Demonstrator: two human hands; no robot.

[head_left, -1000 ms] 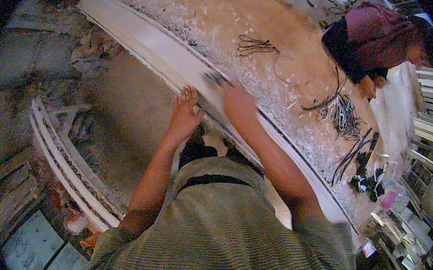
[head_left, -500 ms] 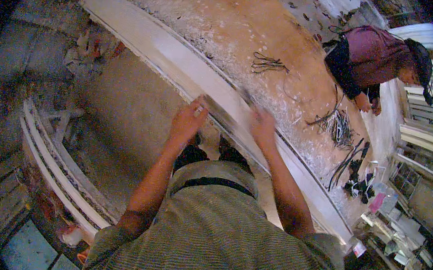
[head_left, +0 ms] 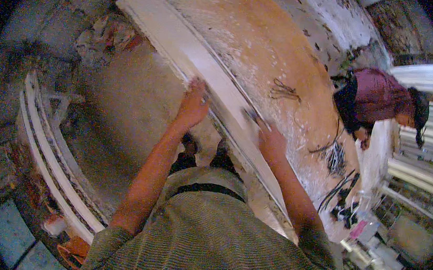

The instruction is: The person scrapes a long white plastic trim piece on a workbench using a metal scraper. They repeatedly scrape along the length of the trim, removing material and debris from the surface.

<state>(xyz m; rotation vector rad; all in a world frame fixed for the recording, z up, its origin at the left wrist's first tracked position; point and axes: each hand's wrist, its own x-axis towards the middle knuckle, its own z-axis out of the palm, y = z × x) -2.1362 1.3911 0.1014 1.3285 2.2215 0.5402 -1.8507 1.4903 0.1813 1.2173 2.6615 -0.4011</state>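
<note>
We saw no labels, signs or screens. At the far right end of the bench lay a small pink packet (head_left: 358, 229) beside pale boxes (head_left: 380, 263), details too blurred.

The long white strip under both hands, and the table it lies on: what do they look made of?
The white strip looks like cast plaster moulding: matte, chalky, with ridged edges. The table looks like a brownish board crusted with white splatter; its own material is unclear. Left hand and right hand press on the strip.
</note>
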